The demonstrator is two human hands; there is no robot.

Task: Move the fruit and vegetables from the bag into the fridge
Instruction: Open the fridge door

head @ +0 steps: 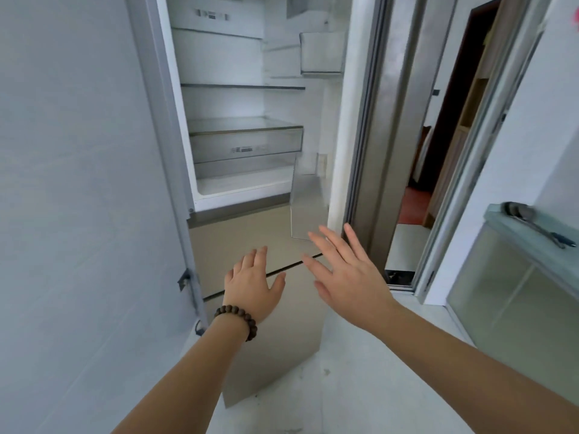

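**A:** Narrow tiled kitchen corner, white wall left, sliding door frame (372,126) right. The fridge (238,104) has its top door swung open and all the shelves look bare. Both hands are out in front of the lower drawers (250,233), fingers spread, holding nothing: left hand (252,283) with a bead bracelet (236,321), right hand (347,274). No bag or produce anywhere in view.

**B:** So I'd guess the bag's behind or below. Best move: leave that door wide, turn, grab the bag, then load the clear crisper drawer (246,145) first.
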